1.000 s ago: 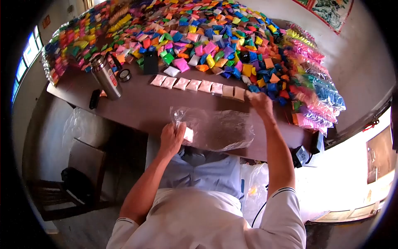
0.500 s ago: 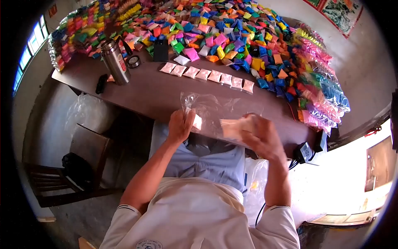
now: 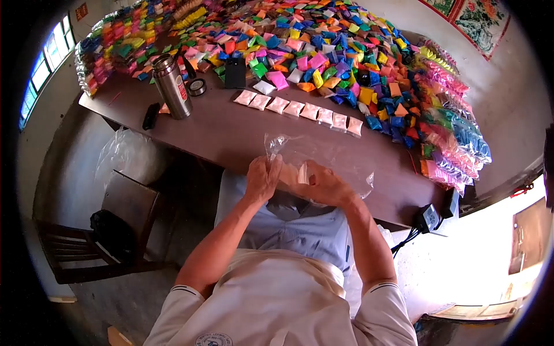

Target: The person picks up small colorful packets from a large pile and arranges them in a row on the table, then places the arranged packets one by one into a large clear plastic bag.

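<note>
A large clear plastic bag (image 3: 329,154) spreads over the table edge in front of me. My left hand (image 3: 263,179) is closed on its left side, fingers pinched together. Close beside it, my right hand (image 3: 326,185) grips a stack of pale peach packets (image 3: 294,174), thumb toward me. The packets lie between both hands and overlap the clear film in this view. Beyond the bag, a slanting row of several similar pale pink packets (image 3: 293,108) lies flat on the brown table (image 3: 231,130).
A big heap of colourful packets (image 3: 323,52) covers the back of the table, with bagged bundles (image 3: 453,132) at right. A steel thermos (image 3: 171,86), its lid (image 3: 197,87) and a black phone-like object (image 3: 235,73) stand left. Power adapters (image 3: 428,218) sit at the right corner; a wooden chair (image 3: 98,242) is at left.
My right hand has moved left with the peach packets, up close to my left hand. The white piece seen by my left hand no longer shows. The whole view has shifted slightly.
</note>
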Available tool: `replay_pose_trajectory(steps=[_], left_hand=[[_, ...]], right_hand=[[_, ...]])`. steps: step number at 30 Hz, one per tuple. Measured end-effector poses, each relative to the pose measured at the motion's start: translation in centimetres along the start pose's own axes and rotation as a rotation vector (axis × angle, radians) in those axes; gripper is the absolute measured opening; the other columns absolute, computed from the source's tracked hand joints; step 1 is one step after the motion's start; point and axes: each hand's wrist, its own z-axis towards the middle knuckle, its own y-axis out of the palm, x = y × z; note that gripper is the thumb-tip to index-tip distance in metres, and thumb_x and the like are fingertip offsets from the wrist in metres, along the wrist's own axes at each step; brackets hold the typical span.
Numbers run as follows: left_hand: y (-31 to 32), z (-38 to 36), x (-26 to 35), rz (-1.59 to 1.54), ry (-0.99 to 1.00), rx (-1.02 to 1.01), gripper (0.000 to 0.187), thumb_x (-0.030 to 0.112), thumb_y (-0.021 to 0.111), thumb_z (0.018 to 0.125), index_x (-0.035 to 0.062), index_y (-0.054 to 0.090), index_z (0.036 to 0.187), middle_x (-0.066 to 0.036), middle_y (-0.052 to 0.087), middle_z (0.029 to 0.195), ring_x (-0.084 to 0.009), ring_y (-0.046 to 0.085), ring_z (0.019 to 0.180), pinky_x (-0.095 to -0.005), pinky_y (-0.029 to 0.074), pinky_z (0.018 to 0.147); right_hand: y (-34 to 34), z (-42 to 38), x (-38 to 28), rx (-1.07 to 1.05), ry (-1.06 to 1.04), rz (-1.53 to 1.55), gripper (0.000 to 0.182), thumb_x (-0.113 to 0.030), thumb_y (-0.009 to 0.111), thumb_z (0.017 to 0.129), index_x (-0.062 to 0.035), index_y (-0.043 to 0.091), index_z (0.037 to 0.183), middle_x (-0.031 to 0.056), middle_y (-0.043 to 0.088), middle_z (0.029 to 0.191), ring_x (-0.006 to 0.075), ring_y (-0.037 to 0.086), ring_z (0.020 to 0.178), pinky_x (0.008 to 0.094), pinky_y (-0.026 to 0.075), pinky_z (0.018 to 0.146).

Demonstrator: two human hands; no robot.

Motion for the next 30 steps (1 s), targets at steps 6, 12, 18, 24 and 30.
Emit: replay_pose_trajectory(steps=[6, 12, 18, 24, 30], left_hand=[[0.2, 0.2, -0.2, 0.052, -0.002, -0.022, 0.043, 0.037, 0.048, 0.095, -0.0025, 0.061, 0.083, -0.021, 0.062, 0.083, -0.0407, 0.055, 0.089, -0.0475, 0.040, 0.084], [0.0, 0.2, 0.1, 0.086, -0.011, -0.037, 0.044, 0.038, 0.047, 0.096, -0.0020, 0.061, 0.084, -0.021, 0.062, 0.084, -0.0404, 0.055, 0.090, -0.0476, 0.040, 0.085], [-0.2, 0.2, 0.4, 0.032, -0.007, -0.069, 0.044, 0.038, 0.043, 0.097, -0.0005, 0.061, 0.082, -0.018, 0.062, 0.078, -0.0397, 0.056, 0.084, -0.0475, 0.041, 0.082], [-0.2, 0.4, 0.4, 0.026, -0.005, -0.084, 0.045, 0.038, 0.042, 0.098, 0.0005, 0.060, 0.081, -0.017, 0.063, 0.075, -0.0389, 0.057, 0.083, -0.0466, 0.041, 0.082], [0.2, 0.3, 0.3, 0.041, 0.038, -0.031, 0.047, 0.038, 0.041, 0.098, 0.0001, 0.060, 0.079, -0.019, 0.063, 0.077, -0.0396, 0.057, 0.083, -0.0473, 0.041, 0.082]], right_hand=[[-0.8, -0.7, 1.7, -0.052, -0.201, 0.199, 0.054, -0.019, 0.067, 0.082, -0.0045, 0.049, 0.131, 0.0196, 0.069, 0.097, 0.0305, 0.068, 0.087, 0.0355, 0.051, 0.076], [1.3, 0.8, 2.7, 0.115, -0.233, 0.031, 0.028, -0.019, 0.068, 0.082, -0.0007, 0.059, 0.101, 0.0174, 0.068, 0.083, 0.0303, 0.067, 0.077, 0.0364, 0.050, 0.070], [0.6, 0.3, 1.4, 0.184, -0.321, 0.005, 0.032, -0.026, 0.073, 0.078, -0.0004, 0.058, 0.090, 0.0173, 0.063, 0.074, 0.0345, 0.061, 0.070, 0.0394, 0.047, 0.064], [2.0, 1.7, 2.6, 0.134, -0.194, -0.023, 0.034, -0.027, 0.076, 0.075, -0.0008, 0.060, 0.089, 0.0168, 0.063, 0.075, 0.0321, 0.061, 0.070, 0.0395, 0.046, 0.064], [1.3, 1.7, 2.1, 0.083, -0.213, 0.040, 0.033, -0.027, 0.078, 0.074, -0.0018, 0.063, 0.089, 0.0136, 0.067, 0.078, 0.0270, 0.061, 0.070, 0.0383, 0.046, 0.066]])
